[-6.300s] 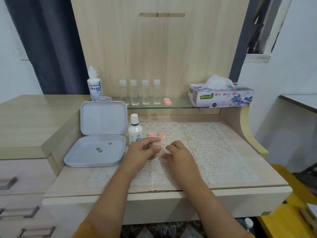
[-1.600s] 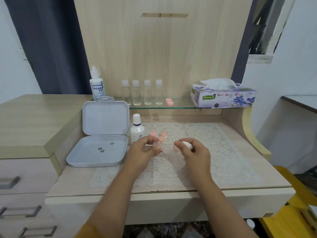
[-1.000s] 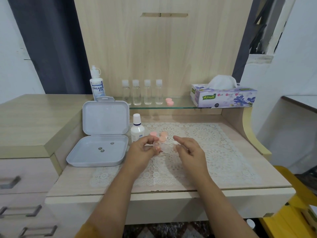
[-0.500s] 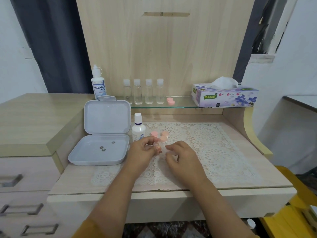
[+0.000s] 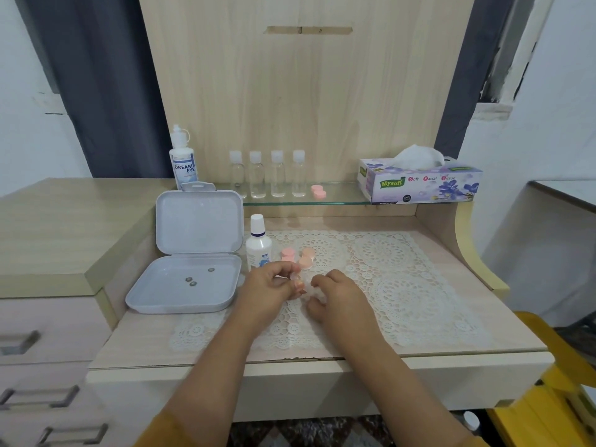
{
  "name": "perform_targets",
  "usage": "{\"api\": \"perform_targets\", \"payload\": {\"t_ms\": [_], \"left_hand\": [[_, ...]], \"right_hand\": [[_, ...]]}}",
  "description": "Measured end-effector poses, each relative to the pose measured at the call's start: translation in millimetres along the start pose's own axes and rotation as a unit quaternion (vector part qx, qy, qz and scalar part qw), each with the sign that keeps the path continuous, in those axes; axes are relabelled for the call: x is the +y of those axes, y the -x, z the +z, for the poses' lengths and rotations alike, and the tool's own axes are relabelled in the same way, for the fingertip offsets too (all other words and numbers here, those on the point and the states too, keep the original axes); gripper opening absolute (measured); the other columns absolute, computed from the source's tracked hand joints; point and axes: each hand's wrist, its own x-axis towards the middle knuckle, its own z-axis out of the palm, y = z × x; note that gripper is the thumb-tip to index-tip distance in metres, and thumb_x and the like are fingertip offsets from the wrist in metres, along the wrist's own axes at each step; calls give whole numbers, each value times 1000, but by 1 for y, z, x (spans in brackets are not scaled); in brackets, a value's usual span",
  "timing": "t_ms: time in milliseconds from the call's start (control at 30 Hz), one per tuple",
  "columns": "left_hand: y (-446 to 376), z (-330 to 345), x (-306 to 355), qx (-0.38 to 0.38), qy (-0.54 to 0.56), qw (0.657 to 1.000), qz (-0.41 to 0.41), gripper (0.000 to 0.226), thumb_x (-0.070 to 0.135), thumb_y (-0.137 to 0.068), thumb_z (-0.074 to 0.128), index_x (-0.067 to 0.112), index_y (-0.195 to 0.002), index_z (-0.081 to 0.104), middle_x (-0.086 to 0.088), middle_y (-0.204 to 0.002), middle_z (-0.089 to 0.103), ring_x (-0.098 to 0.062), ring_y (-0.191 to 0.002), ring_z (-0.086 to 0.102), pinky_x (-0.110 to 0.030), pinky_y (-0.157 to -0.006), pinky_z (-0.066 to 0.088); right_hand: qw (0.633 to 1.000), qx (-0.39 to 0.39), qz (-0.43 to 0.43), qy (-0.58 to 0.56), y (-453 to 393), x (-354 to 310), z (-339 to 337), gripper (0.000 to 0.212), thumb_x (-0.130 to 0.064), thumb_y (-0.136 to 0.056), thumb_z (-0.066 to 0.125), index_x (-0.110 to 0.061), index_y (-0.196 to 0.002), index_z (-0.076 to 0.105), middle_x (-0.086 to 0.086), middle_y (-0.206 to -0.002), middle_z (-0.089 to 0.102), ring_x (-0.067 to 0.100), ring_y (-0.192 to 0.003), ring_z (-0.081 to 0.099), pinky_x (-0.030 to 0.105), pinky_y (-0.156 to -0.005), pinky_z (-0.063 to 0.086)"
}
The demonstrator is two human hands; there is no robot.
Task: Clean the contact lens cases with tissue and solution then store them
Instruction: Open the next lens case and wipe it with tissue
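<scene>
My left hand point(image 5: 271, 285) pinches a small clear contact lens case point(image 5: 296, 279) just above the lace mat point(image 5: 403, 285). My right hand point(image 5: 335, 293) holds a wad of white tissue point(image 5: 311, 289) against the case, its fingers curled round it. Two pink lens-case pieces point(image 5: 298, 257) lie on the mat just behind my hands. A small white solution bottle point(image 5: 258, 245) stands upright to their left. Another pink case point(image 5: 318, 191) sits on the glass shelf point(image 5: 342, 201).
An open grey storage box point(image 5: 190, 279) with three small dark items lies at the left. On the shelf stand a Dream Eye bottle point(image 5: 183, 161), several clear small bottles point(image 5: 267, 174) and a tissue box point(image 5: 419, 180). Drawers point(image 5: 38, 343) are lower left.
My right hand, which held the tissue apart to the right, has moved left and down to meet the case in my left hand. The left hand has stayed put.
</scene>
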Motion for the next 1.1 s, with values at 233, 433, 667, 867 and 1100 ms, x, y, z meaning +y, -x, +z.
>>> {"api": "perform_targets", "payload": {"t_ms": [233,433,667,867,1100], "left_hand": [[-1,1,0,18,-5,1000,2,24,-3,-86,64,20,-93,67,-10,-90,71,-14,-78,70,-24,-79,56],[-3,-1,-2,24,-4,999,22,24,-1,-85,65,20,-96,66,-1,-105,67,-19,-90,69,-35,-87,55],[-1,0,1,6,32,999,-1,14,2,-91,60,7,-103,65,-15,-100,67,-20,-79,72,-21,-70,56],[1,-2,0,-18,31,999,-2,10,-2,-87,65,1,-97,63,-19,-96,68,-27,-83,73,-36,-83,57],[6,-2,3,-54,20,998,-21,17,4,-77,76,4,-89,64,-19,-87,73,-29,-91,71,-42,-90,55]], "right_hand": [[998,-18,16,-62,-1,0,-4,26,-20,-89,61,-13,-114,65,-2,-105,56,13,-88,55,23,-74,45],[992,37,35,-112,0,2,-11,27,-8,-94,58,-11,-119,67,2,-108,64,11,-94,56,-2,-79,33],[995,72,8,-70,1,1,-5,24,4,-87,62,-3,-108,71,5,-95,64,17,-87,63,15,-77,45],[990,70,78,-95,1,2,-7,22,-16,-95,59,-11,-113,70,3,-104,66,15,-94,59,16,-82,38],[975,73,148,-147,2,-1,-11,10,-25,-92,59,-18,-89,66,-9,-86,64,6,-83,57,14,-70,42]]}}
